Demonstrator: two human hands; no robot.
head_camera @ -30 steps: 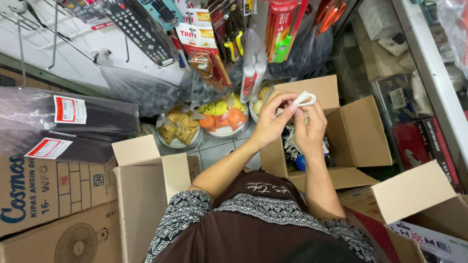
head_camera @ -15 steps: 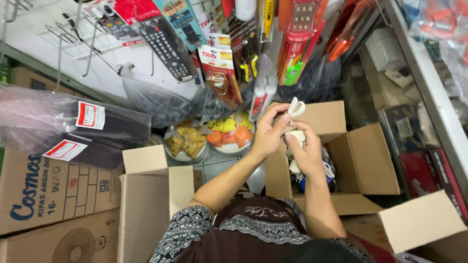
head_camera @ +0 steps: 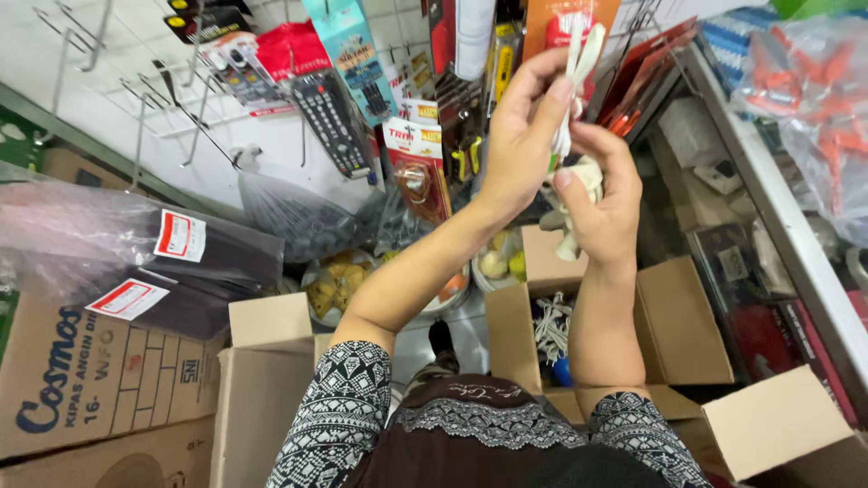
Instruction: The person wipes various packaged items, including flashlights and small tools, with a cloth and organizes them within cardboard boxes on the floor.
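The white cable bundle [head_camera: 571, 126] was up at upper centre, my left hand [head_camera: 520, 136] and right hand [head_camera: 601, 203] both gripping it, clear of the open box [head_camera: 551, 316] of more below.

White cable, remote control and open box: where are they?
White cable [head_camera: 579, 50], head view, on its loop above the fingers.
Remote control [head_camera: 330, 117], head view, on its keypad.
Open box [head_camera: 687, 321], head view, on its right flap.
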